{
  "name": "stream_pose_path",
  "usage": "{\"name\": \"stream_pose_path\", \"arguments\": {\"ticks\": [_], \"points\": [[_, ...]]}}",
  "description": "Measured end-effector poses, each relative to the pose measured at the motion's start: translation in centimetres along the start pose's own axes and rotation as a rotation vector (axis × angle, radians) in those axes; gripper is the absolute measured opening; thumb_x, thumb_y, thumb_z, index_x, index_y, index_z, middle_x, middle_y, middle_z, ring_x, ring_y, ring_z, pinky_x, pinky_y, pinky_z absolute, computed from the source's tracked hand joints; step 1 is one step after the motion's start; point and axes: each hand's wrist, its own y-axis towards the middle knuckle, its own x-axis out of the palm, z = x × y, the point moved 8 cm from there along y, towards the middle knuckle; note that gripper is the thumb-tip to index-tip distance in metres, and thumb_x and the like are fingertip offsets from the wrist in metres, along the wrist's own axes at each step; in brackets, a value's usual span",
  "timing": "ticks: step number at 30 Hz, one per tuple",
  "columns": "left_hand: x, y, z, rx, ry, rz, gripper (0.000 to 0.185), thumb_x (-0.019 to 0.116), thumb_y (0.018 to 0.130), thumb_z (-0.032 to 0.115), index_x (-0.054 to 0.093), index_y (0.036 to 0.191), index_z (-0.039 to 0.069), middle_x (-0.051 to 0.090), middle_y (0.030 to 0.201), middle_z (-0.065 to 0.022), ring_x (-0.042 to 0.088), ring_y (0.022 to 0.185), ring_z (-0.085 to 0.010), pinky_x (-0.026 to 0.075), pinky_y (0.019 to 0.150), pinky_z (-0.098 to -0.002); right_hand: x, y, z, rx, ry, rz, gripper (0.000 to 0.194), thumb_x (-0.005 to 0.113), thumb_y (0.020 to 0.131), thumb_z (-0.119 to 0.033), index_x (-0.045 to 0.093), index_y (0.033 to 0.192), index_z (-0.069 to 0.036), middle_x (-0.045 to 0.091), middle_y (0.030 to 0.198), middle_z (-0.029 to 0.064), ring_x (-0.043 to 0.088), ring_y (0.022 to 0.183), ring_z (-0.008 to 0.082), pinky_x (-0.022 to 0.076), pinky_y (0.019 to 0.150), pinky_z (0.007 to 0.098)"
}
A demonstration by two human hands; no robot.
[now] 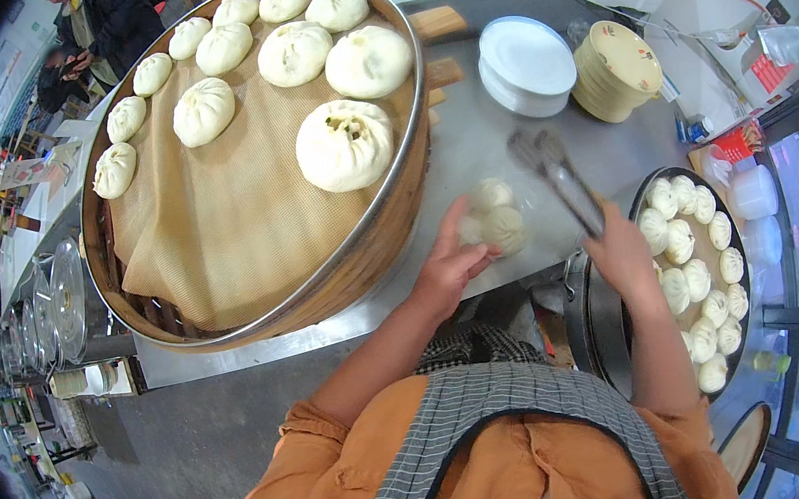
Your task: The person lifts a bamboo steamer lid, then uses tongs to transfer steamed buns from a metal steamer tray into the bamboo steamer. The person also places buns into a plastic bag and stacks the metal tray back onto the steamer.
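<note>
My left hand [453,264] grips a clear plastic bag [524,204] over the metal counter. Inside the bag are several steamed buns [503,230], partly behind my fingers. In my right hand [617,245] is a pair of metal tongs [567,186], blurred by motion. Its tips point away from me, and no bun shows between them. Left of my hands stands a large bamboo steamer [377,249] lined with mesh cloth [216,236]. Several pleated buns [204,112] sit in it, and a larger one with filling showing [345,144] lies near its right rim.
On the metal counter [461,143] stand stacked white plates [527,58] and cream plates [618,69]. A round tray of smaller buns [696,271] is at my right. White plastic tubs [751,192] stand beyond it. A person in dark clothing [113,30] is at the far left.
</note>
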Motion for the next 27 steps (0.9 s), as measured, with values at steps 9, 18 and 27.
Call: {"name": "stream_pose_path", "arguments": {"ticks": [9, 18, 27], "points": [[-0.9, -1.1, 0.7, 0.059, 0.257, 0.056, 0.075, 0.052, 0.091, -0.001, 0.017, 0.156, 0.014, 0.026, 0.156, -0.0083, 0.057, 0.103, -0.0177, 0.045, 0.095, -0.0327, 8.0, 13.7, -1.6, 0.141, 0.473, 0.037, 0.034, 0.074, 0.073, -0.007, 0.056, 0.1, 0.001, 0.064, 0.079, 0.0179, 0.065, 0.071, 0.0323, 0.0529, 0.065, 0.0417], [0.4, 0.7, 7.0, 0.398, 0.575, 0.144, 0.069, 0.057, 0.086, -0.003, 0.031, 0.149, 0.007, 0.042, 0.142, -0.0082, 0.052, 0.08, -0.0101, 0.047, 0.076, -0.0253, -2.6, 11.7, -0.4, -0.042, 1.355, 0.033, 0.019, 0.07, 0.077, 0.001, 0.056, 0.089, -0.001, 0.058, 0.064, 0.0056, 0.052, 0.048, 0.0114, 0.0399, 0.044, 0.0242], [-2.5, 4.4, 4.2, 0.124, 0.625, 0.292, 0.049, 0.058, 0.084, -0.005, 0.048, 0.131, 0.001, 0.057, 0.118, -0.0079, 0.054, 0.08, -0.0121, 0.048, 0.077, -0.0269, 5.0, 9.3, -0.3, 0.176, 1.128, -0.241, 0.025, 0.075, 0.076, -0.003, 0.056, 0.092, 0.0, 0.063, 0.075, 0.0065, 0.058, 0.054, 0.011, 0.0426, 0.044, 0.0254]]}}
